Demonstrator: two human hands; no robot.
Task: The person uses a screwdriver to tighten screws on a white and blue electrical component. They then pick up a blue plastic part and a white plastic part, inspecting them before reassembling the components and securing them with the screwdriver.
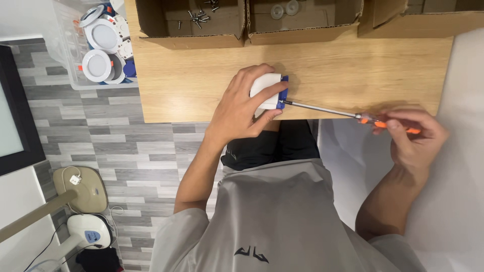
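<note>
Left hand (242, 108) wraps a smooth white plastic lamp (266, 90) with blue clip on the wooden table (191, 85). Right hand (411, 136) pinches an orange-handled screwdriver (348, 114), its thin steel tip touching the lamp.

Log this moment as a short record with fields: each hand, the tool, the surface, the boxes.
left hand: grips white and blue part on its side
right hand: holds orange-handled screwdriver
tool tip: at the part's blue end
surface: wooden table
boxes: cardboard box holding screws
</note>
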